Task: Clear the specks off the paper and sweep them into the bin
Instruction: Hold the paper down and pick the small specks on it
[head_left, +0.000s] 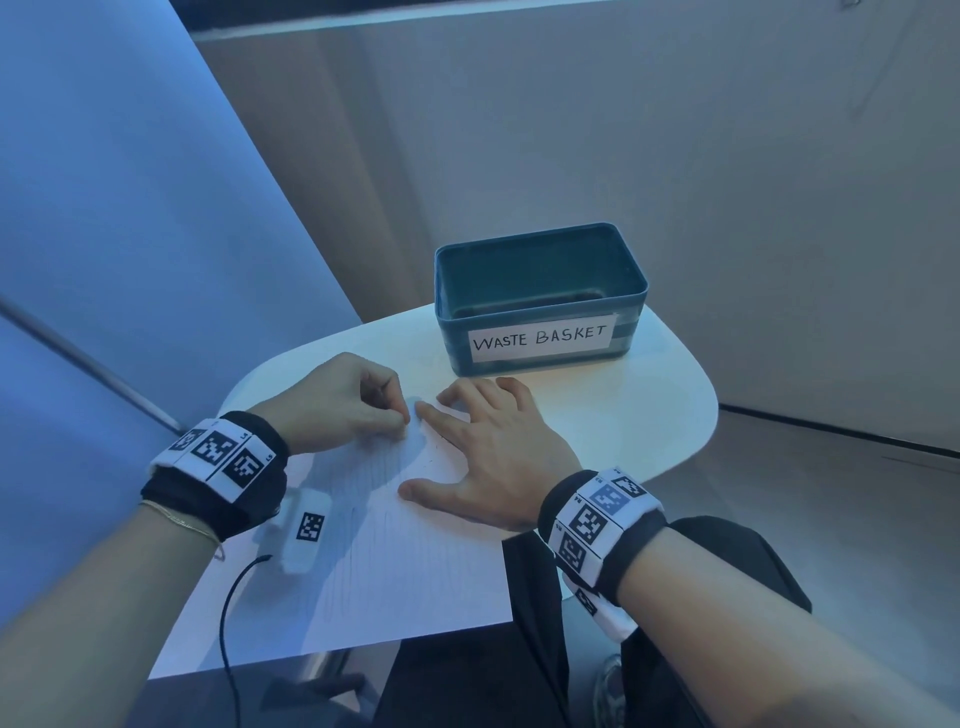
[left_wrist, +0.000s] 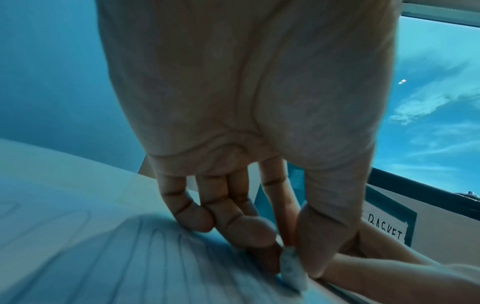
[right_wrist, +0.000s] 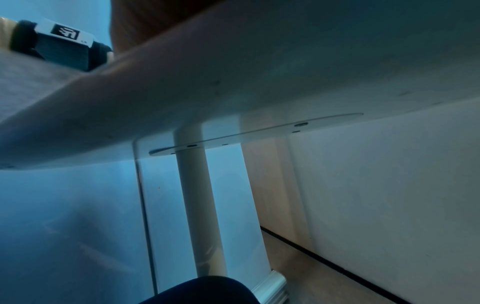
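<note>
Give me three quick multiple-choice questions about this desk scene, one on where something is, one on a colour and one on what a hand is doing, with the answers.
1. Where does the waste basket stand?
A. On the table beyond the paper
B. On the floor
C. On the paper

2. What colour is the basket?
A. Red
B. Dark teal
C. Yellow

3. What is the left hand doing?
A. Lying flat and open
B. Hanging off the table
C. Pinching a small pale piece

Answers: 1 A, it sits on the white table past the sheet of paper. 2 B, its walls look dark teal. 3 C, the left wrist view shows thumb and forefinger closed on a small pale piece, while the right hand lies flat on the paper.
</note>
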